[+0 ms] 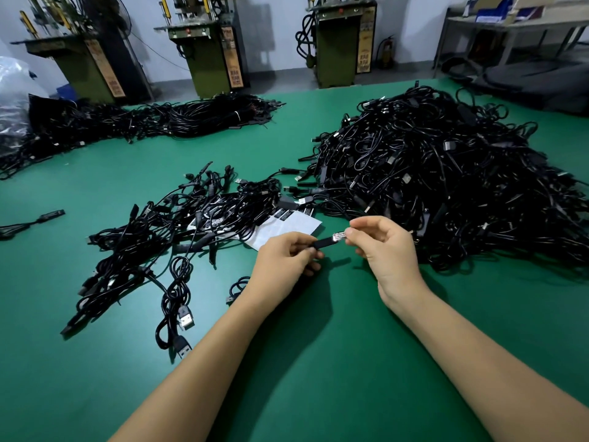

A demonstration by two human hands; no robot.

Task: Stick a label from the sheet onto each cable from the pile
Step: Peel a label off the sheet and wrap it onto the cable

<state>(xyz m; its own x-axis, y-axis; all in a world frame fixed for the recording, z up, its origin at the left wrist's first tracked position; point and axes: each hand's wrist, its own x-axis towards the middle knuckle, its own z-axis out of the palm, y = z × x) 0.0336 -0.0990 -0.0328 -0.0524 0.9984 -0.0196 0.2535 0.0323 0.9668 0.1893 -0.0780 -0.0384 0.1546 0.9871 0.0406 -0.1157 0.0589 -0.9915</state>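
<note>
black cable module (pixel 322 243) gripped by left hand (pixel 287 256) | right hand (pixel 382 244) fingers pinch label (pixel 338 236) onto it | big pile (pixel 446 173) apparently unlabelled | sheet (pixel 287 228) part-used | early, i judge

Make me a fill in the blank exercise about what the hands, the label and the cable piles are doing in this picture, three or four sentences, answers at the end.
1. The left hand grips a black cable part, and the right hand pinches a ____ at its end.
2. The table top is ____ in colour.
3. The biggest cable pile lies on the person's ____ side.
4. The white label sheet lies partly under a smaller heap of ____.

Missing words: label; green; right; cables
</note>
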